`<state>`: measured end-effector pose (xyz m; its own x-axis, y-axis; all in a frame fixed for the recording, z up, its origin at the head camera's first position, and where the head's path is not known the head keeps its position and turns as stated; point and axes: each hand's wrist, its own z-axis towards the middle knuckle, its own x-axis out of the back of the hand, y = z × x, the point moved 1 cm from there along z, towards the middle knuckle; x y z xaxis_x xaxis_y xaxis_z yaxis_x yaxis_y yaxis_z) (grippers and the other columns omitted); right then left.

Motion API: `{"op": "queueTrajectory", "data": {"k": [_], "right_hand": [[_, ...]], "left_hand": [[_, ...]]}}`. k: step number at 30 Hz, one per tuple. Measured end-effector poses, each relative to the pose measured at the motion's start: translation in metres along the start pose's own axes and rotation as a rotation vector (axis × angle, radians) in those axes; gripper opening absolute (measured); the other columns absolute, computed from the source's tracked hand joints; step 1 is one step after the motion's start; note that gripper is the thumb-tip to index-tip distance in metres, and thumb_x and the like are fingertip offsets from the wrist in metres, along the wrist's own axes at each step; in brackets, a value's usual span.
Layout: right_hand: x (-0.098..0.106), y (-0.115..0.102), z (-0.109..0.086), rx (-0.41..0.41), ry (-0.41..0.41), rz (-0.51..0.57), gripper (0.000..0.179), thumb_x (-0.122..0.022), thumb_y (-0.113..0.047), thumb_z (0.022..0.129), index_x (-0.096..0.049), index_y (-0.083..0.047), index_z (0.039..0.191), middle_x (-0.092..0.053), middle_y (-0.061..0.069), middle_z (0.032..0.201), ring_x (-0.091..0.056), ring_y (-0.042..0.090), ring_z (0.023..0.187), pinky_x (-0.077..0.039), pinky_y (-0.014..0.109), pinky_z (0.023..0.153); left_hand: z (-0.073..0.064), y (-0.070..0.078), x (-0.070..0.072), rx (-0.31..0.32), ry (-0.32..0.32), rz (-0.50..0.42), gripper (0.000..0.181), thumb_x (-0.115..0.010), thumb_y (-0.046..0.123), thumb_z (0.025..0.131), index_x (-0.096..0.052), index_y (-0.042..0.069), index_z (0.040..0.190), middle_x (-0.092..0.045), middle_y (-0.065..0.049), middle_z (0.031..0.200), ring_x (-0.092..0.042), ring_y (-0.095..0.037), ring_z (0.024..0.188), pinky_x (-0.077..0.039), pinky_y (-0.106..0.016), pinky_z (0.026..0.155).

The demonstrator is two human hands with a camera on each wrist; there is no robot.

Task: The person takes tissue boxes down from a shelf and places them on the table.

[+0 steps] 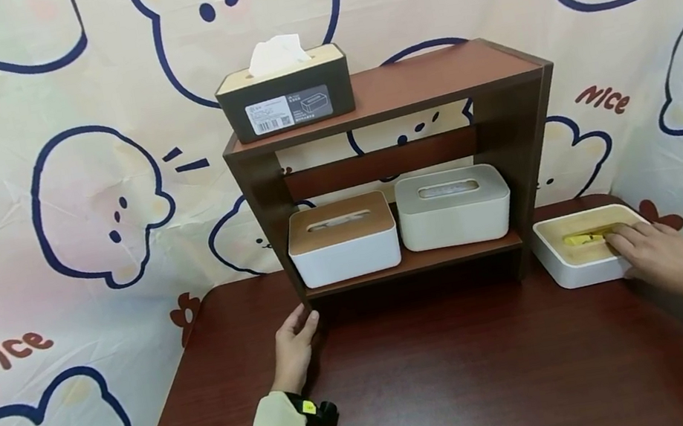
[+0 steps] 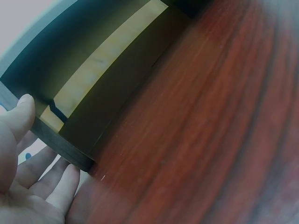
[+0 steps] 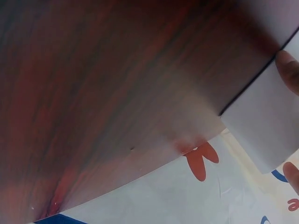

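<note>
My left hand [image 1: 293, 349] holds the lower left side panel of a brown wooden shelf [image 1: 447, 75]. In the left wrist view its thumb lies on the panel's edge [image 2: 60, 144], with the other fingers on the outer side. To the right of the shelf, my right hand [image 1: 661, 257] grips a white tissue box [image 1: 585, 272] with a wood-coloured top. Yellow packaging [image 1: 583, 238] shows at that top's slot. The right wrist view catches the box's white side [image 3: 261, 121], a thumb at its lower edge and one fingertip farther along.
On the shelf's lower board stand a white tissue box with a brown lid [image 1: 349, 257] and a pale box with a grey-green lid [image 1: 458, 220]. A dark tissue box [image 1: 288, 94] sits on top. Beneath is a reddish-brown table [image 1: 478, 378]; printed cloth [image 1: 110, 206] hangs behind.
</note>
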<state>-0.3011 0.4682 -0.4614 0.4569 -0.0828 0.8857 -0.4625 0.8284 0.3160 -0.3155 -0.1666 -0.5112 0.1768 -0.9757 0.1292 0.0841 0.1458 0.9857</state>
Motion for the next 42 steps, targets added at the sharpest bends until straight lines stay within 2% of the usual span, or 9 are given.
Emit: {"op": "queueTrajectory", "data": {"k": [19, 22, 24, 26, 31, 33, 38, 40, 42], "right_hand": [[0.009, 0.001, 0.009, 0.068, 0.057, 0.076, 0.066, -0.092, -0.016, 0.056, -0.059, -0.006, 0.113, -0.059, 0.014, 0.11, -0.054, 0.037, 0.101, -0.049, 0.059, 0.079], [0.011, 0.002, 0.012, 0.094, 0.095, 0.097, 0.061, -0.085, -0.042, 0.072, -0.06, -0.004, 0.113, -0.06, 0.014, 0.109, -0.055, 0.037, 0.098, -0.049, 0.057, 0.077], [0.013, 0.002, 0.013, 0.106, 0.136, 0.111, 0.065, -0.061, -0.061, 0.087, -0.06, -0.001, 0.113, -0.061, 0.016, 0.107, -0.056, 0.037, 0.095, -0.049, 0.057, 0.076], [0.017, 0.002, 0.015, 0.106, 0.163, 0.115, 0.071, -0.057, -0.064, 0.088, -0.061, 0.002, 0.115, -0.062, 0.018, 0.106, -0.057, 0.039, 0.093, -0.048, 0.057, 0.075], [0.033, -0.002, 0.021, 0.088, 0.136, 0.075, 0.069, -0.088, -0.02, 0.058, -0.06, 0.0, 0.117, -0.061, 0.018, 0.107, -0.057, 0.038, 0.093, -0.048, 0.057, 0.077], [0.037, -0.005, 0.025, 0.093, 0.123, 0.068, 0.071, -0.091, -0.018, 0.057, -0.059, 0.0, 0.118, -0.061, 0.018, 0.109, -0.057, 0.038, 0.095, -0.047, 0.057, 0.079], [0.048, -0.013, 0.032, 0.116, 0.171, 0.093, 0.066, -0.052, -0.058, 0.095, -0.059, 0.003, 0.12, -0.061, 0.02, 0.11, -0.055, 0.04, 0.098, -0.046, 0.057, 0.078], [0.053, -0.017, 0.035, 0.113, 0.194, 0.09, 0.081, -0.022, -0.066, 0.097, -0.059, 0.003, 0.12, -0.061, 0.019, 0.11, -0.055, 0.04, 0.099, -0.046, 0.058, 0.078], [0.057, -0.021, 0.04, 0.121, 0.219, 0.088, 0.086, -0.015, -0.066, 0.097, -0.06, 0.003, 0.117, -0.062, 0.02, 0.107, -0.055, 0.04, 0.098, -0.046, 0.057, 0.077]], "left_hand": [[0.001, 0.002, 0.002, 0.013, -0.032, -0.015, 0.061, -0.065, 0.036, 0.094, -0.047, 0.006, 0.144, -0.045, -0.015, 0.144, -0.042, -0.028, 0.132, -0.044, -0.045, 0.099], [0.0, 0.003, 0.001, 0.016, -0.028, -0.014, 0.057, -0.064, 0.032, 0.096, -0.047, 0.006, 0.144, -0.046, -0.014, 0.144, -0.042, -0.027, 0.132, -0.043, -0.045, 0.1], [0.0, 0.004, 0.001, 0.017, -0.03, -0.018, 0.057, -0.065, 0.032, 0.096, -0.047, 0.005, 0.144, -0.046, -0.014, 0.144, -0.042, -0.027, 0.132, -0.043, -0.044, 0.1], [0.0, 0.005, 0.001, 0.019, -0.031, -0.022, 0.058, -0.065, 0.032, 0.095, -0.047, 0.005, 0.144, -0.047, -0.014, 0.143, -0.043, -0.027, 0.131, -0.043, -0.044, 0.1], [-0.001, 0.006, 0.001, 0.012, -0.032, -0.023, 0.058, -0.065, 0.032, 0.095, -0.047, 0.005, 0.143, -0.047, -0.014, 0.143, -0.043, -0.026, 0.131, -0.043, -0.043, 0.1], [0.0, 0.005, 0.001, 0.008, -0.03, -0.019, 0.056, -0.064, 0.029, 0.096, -0.048, 0.005, 0.143, -0.047, -0.014, 0.143, -0.043, -0.027, 0.131, -0.043, -0.044, 0.1], [0.002, 0.003, 0.001, 0.016, -0.028, -0.007, 0.054, -0.064, 0.029, 0.096, -0.048, 0.007, 0.143, -0.047, -0.013, 0.143, -0.04, -0.027, 0.133, -0.041, -0.046, 0.101], [0.002, 0.002, 0.002, 0.018, -0.036, -0.008, 0.056, -0.064, 0.031, 0.096, -0.047, 0.007, 0.144, -0.046, -0.013, 0.144, -0.039, -0.027, 0.134, -0.041, -0.045, 0.102], [0.001, 0.001, 0.004, 0.022, -0.04, -0.006, 0.057, -0.064, 0.032, 0.096, -0.047, 0.007, 0.144, -0.045, -0.014, 0.145, -0.04, -0.028, 0.134, -0.041, -0.045, 0.102]]}}
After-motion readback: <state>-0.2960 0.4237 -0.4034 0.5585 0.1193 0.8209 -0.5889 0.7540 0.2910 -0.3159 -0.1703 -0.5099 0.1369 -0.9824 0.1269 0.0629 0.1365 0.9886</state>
